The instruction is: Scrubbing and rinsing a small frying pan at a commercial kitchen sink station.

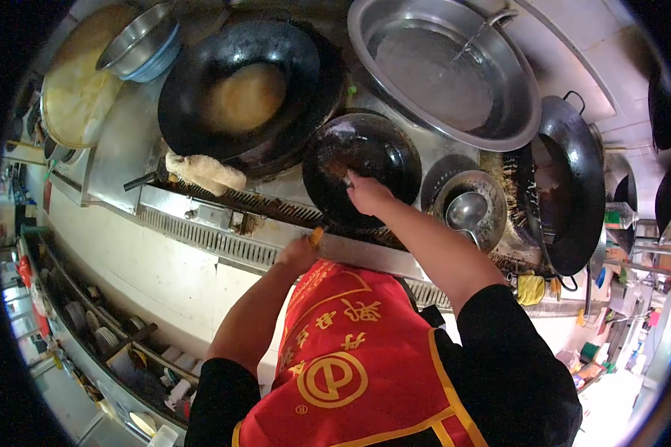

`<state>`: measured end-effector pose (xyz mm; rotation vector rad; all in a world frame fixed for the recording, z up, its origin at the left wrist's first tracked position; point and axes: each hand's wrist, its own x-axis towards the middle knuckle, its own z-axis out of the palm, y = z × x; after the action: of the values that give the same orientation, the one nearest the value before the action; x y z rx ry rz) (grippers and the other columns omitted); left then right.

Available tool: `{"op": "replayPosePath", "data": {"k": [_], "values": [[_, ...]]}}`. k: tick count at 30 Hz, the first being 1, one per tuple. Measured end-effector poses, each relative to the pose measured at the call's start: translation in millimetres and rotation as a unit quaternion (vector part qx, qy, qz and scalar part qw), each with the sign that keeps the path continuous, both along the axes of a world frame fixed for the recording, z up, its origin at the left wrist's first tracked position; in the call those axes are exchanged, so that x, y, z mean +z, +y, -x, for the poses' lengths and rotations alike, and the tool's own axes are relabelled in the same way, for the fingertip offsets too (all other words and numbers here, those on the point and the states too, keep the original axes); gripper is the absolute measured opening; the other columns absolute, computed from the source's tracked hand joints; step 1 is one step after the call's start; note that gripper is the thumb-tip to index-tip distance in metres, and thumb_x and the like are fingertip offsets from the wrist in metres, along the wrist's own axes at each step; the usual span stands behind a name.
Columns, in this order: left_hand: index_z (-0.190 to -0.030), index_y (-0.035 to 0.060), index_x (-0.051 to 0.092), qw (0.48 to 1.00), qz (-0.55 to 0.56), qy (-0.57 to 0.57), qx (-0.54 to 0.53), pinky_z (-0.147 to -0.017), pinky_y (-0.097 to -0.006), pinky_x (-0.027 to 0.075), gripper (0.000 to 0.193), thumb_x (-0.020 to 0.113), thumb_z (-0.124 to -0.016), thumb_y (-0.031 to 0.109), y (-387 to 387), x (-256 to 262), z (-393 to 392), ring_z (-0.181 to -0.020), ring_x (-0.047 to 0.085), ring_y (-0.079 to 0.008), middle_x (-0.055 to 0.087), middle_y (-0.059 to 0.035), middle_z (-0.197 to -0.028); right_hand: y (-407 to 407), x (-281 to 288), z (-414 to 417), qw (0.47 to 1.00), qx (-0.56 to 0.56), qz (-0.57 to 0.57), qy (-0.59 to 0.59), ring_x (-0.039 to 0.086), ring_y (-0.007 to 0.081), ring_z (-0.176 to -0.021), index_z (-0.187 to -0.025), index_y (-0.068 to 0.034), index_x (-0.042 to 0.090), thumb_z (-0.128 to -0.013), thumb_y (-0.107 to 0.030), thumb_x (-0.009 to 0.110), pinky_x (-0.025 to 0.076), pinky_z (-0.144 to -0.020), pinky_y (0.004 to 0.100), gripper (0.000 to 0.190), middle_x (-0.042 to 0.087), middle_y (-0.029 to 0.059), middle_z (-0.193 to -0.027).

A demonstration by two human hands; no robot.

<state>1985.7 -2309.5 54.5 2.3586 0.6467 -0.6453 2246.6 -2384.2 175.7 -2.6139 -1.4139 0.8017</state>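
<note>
Over the stove edge, a small black wok sits in front of me, dark and glossy inside. My left hand is closed around its handle, close to the red apron. Inside the wok's bowl is my right hand, its fingers wrapped around a small utensil. Only a bit of that utensil shows, so its kind is unclear. Beside my right forearm, a steel ladle rests in a worn metal strainer bowl.
A large wok with brownish liquid stands at the back left, a folded cloth at its rim. Water runs from a tap into a wide steel basin. Another big wok leans at right. Steel bowls are stacked far left.
</note>
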Motion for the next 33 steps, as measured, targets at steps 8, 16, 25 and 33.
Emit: {"op": "replayPosePath", "data": {"k": [8, 16, 25, 33], "values": [[-0.099, -0.0017, 0.059, 0.999, -0.013, -0.040, -0.025, -0.080, -0.0454, 0.052, 0.034, 0.051, -0.088, 0.029, -1.5, 27.6, -5.1, -0.087, 0.062, -0.0403, 0.063, -0.0214, -0.089, -69.9, 66.0, -14.0, 0.961, 0.190, 0.156, 0.126, 0.066, 0.0348, -0.076, -0.133, -0.011, 0.044, -0.088, -0.024, 0.045, 0.053, -0.066, 0.0455, 0.047, 0.065, 0.0200, -0.094], [-0.107, -0.0017, 0.059, 0.987, 0.082, 0.012, 0.139, -0.086, -0.0474, 0.047, 0.050, 0.054, -0.080, 0.040, 1.0, 49.7, -7.8, -0.102, 0.057, -0.0425, 0.060, -0.0275, -0.106, -64.8, 36.3, -68.5, 0.967, 0.082, 0.220, -0.102, 0.064, 0.0374, -0.086, -0.134, -0.005, 0.042, -0.095, -0.023, 0.035, 0.052, -0.075, 0.0467, 0.043, 0.065, 0.0215, -0.099], [-0.103, 0.0008, 0.058, 1.000, -0.006, -0.017, 0.002, -0.083, -0.0465, 0.049, 0.047, 0.053, -0.085, 0.043, -1.6, -4.9, 14.0, -0.097, 0.060, -0.0404, 0.062, -0.0263, -0.097, -2.8, -1.9, 11.7, 0.996, 0.058, 0.011, 0.064, 0.064, 0.0365, -0.086, -0.141, -0.008, 0.031, -0.092, -0.025, 0.042, 0.051, -0.073, 0.0497, 0.054, 0.064, 0.0235, -0.094], [-0.102, -0.0019, 0.061, 0.992, 0.050, 0.016, 0.112, -0.085, -0.0460, 0.048, 0.045, 0.057, -0.081, 0.038, -2.4, 47.2, -7.5, -0.100, 0.059, -0.0410, 0.063, -0.0263, -0.103, -69.9, 94.8, 12.8, 0.967, 0.155, 0.159, 0.125, 0.066, 0.0371, -0.079, -0.126, -0.007, 0.048, -0.085, -0.017, 0.043, 0.052, -0.068, 0.0492, 0.042, 0.065, 0.0216, -0.089]]}}
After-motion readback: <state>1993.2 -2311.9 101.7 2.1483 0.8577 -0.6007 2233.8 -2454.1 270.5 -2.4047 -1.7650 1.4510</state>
